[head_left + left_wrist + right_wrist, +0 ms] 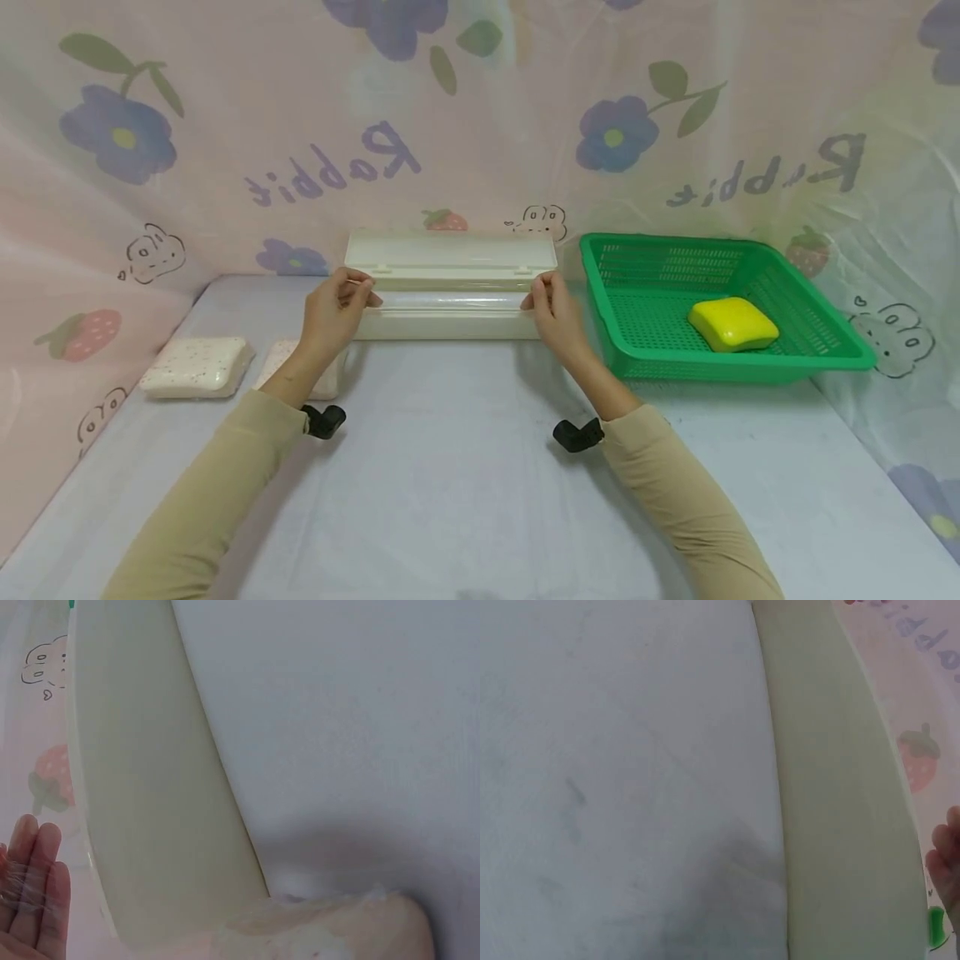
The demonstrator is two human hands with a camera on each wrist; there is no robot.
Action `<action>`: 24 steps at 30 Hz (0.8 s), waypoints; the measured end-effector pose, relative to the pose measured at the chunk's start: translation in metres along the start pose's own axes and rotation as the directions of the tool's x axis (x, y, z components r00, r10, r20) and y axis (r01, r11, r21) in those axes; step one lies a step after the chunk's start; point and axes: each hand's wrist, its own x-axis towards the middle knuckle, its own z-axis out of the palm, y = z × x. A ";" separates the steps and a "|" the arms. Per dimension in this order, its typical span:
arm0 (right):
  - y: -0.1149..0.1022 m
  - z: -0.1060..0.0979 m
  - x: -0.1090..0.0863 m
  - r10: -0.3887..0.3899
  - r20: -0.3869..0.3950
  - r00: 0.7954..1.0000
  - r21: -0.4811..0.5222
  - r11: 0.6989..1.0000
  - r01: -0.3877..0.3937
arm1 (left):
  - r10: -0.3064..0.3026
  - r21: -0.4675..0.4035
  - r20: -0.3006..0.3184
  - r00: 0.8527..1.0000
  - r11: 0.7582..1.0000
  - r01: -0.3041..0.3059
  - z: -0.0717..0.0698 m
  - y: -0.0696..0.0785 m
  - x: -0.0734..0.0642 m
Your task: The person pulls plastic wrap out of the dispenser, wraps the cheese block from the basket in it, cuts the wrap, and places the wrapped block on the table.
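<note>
A white cling film dispenser (450, 327) lies lengthwise near the back of the table, its lid (450, 250) raised. Clear cling film (452, 300) stretches along its opening. My left hand (330, 315) pinches the film at the left end, thumb against fingers. At the right end my right hand (558, 317) pinches it the same way. In the left wrist view, wrinkled film crosses the fingers (37, 889). The right wrist view shows only the edge of the fingers (946, 847) beside the dispenser's pale front wall (840, 780).
Left of the dispenser lie two speckled, film-wrapped soap bars: one whole bar (197, 367) and another bar (327, 385) partly hidden by my left wrist. A green basket (742, 367) stands at the right, holding a yellow wrapped bar (733, 323). A printed curtain (480, 158) hangs behind.
</note>
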 end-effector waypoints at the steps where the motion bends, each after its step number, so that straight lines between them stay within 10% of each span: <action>1: -0.001 0.000 0.000 0.003 -0.010 1.000 0.019 1.000 -0.003 | 0.003 -0.003 -0.002 1.000 1.000 -0.003 -0.001 0.001 0.000; 24: -0.065 -0.020 -0.006 -0.126 -0.157 0.980 0.078 0.987 0.139 | 0.116 -0.061 -0.108 0.987 0.990 -0.123 -0.020 0.024 -0.002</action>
